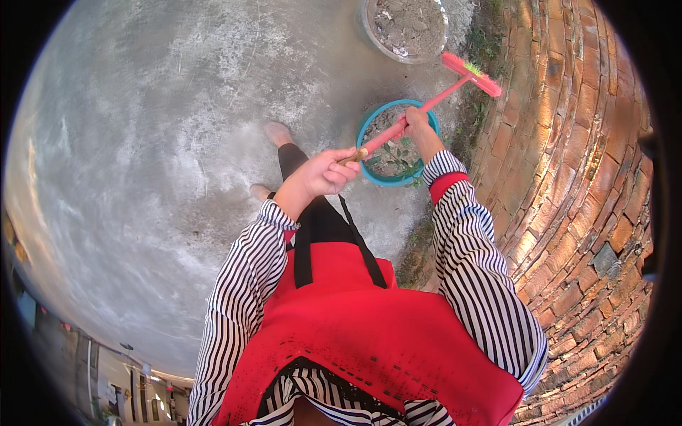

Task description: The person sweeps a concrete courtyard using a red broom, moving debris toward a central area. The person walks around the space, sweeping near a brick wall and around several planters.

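A pink long-handled brush (pixel 383 137) slants from my hands up to the right. Its wide pink head with some green bristles (pixel 472 73) is by the foot of the brick wall. My right hand (pixel 415 125) is wrapped around the pink handle, over the rim of a blue-edged pot. My left hand (pixel 331 171) is closed on the near end of the handle, where a short brown, wood-like piece (pixel 353 157) shows. Under the handle stands the round blue-rimmed pot (pixel 366 122), with soil and a green leafy plant (pixel 398 157) in it.
A second round tub (pixel 410 32) full of grey soil stands farther off, beyond the brush. A brick wall (pixel 561 163) runs along the right, with small weeds (pixel 483 53) at its foot. Grey, worn concrete ground (pixel 163 142) spreads to the left.
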